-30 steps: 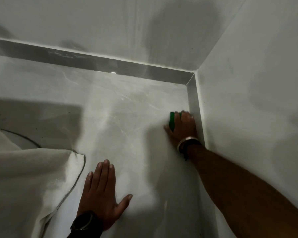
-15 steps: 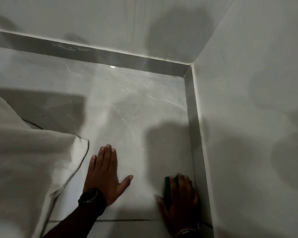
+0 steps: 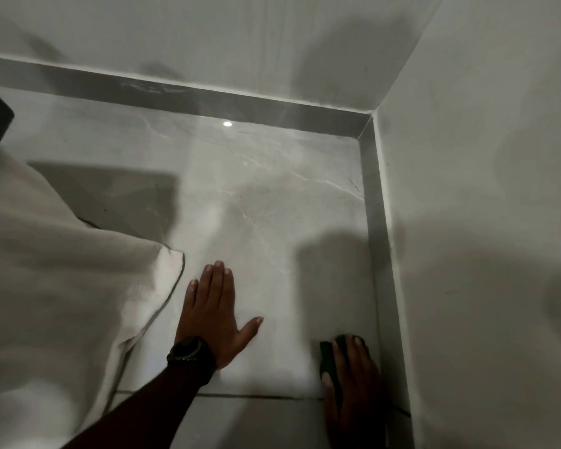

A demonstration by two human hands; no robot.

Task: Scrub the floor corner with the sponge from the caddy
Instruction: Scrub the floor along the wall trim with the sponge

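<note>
Fingers (image 3: 353, 351) of the right hand (image 3: 353, 387) press flat over the green sponge (image 3: 327, 358), beside the grey skirting (image 3: 374, 254) on the marble floor (image 3: 256, 205). The floor corner (image 3: 358, 140) lies well ahead, up along the skirting. The left hand (image 3: 212, 314) braces, spread and empty. No caddy shows.

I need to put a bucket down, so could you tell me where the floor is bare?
Bare tile lies between the left hand, the back skirting and the corner. The white cloth crowds the left; the right hand presses the sponge by the right wall.
</note>
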